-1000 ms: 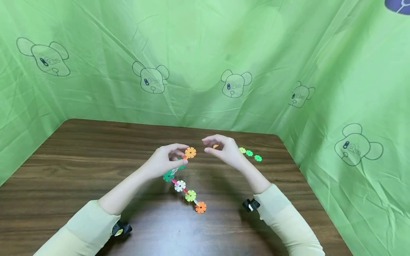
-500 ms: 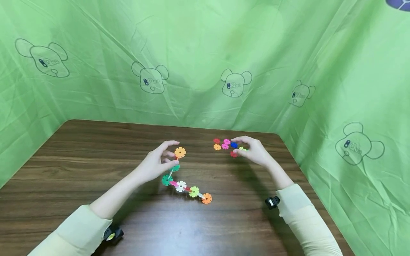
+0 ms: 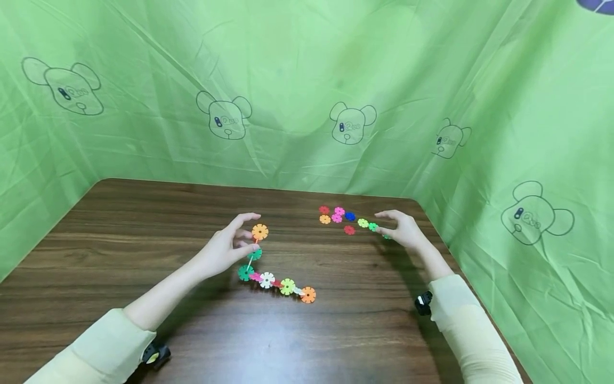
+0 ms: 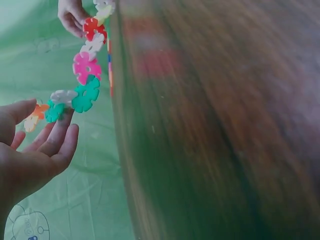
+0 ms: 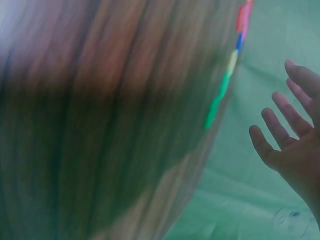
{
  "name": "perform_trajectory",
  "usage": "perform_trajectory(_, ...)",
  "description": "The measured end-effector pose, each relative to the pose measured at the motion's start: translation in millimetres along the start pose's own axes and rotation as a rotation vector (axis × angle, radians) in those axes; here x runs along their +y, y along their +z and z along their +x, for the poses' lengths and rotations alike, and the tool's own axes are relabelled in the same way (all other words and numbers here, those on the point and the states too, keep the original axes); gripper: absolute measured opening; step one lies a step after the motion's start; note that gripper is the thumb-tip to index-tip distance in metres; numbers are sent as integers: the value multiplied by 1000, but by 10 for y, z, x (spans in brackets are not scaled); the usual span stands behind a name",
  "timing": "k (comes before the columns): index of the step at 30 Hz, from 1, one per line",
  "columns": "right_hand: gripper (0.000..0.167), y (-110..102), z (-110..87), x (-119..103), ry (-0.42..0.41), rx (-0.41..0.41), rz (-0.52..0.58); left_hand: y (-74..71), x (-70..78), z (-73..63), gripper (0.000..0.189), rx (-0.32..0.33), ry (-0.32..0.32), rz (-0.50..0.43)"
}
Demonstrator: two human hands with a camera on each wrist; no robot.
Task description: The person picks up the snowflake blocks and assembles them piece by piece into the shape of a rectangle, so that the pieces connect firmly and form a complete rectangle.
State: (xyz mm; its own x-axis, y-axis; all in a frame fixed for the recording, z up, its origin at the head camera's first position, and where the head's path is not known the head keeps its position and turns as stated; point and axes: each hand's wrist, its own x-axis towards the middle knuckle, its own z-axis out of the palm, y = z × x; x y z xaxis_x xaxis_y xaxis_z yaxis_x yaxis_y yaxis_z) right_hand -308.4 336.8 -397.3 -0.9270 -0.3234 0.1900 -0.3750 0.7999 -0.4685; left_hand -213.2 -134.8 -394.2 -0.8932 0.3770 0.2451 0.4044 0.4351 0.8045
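A chain of flower-shaped plastic discs (image 3: 266, 280), notched at the rim and slotted together, hangs from my left hand (image 3: 221, 252). The fingers and thumb hold it near its upper end, around an orange disc (image 3: 260, 232) and a green one. From there the chain bends down and right to another orange disc (image 3: 308, 295). In the left wrist view, green discs (image 4: 86, 94) sit at the fingertips. My right hand (image 3: 406, 232) hovers over the loose green discs (image 3: 372, 227) at the far right, fingers spread and holding nothing in the right wrist view.
Loose discs lie flat near the table's back edge: red (image 3: 349, 230), pink, orange, blue (image 3: 350, 216) and yellow-green (image 3: 363, 223). The brown wooden table (image 3: 144, 234) is bounded by a green curtain (image 3: 288, 80) behind and at the sides.
My right hand has moved right, away from the left hand, across the loose discs to the green ones. The left hand has shifted left with the chain, which now stretches out flatter.
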Motion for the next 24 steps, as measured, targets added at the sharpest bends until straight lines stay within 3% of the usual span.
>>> perform_trajectory(8,43,-11,-17,310,103,-64,-33,16,-48,-28,57,-4,-10,16)
perform_trajectory(15,43,37,-13,519,141,-117,-87,63,-107,-22,52,-13,-67,-43)
perform_trajectory(24,37,76,22,614,145,-118,-83,123,-156,2,52,-29,-94,-153)
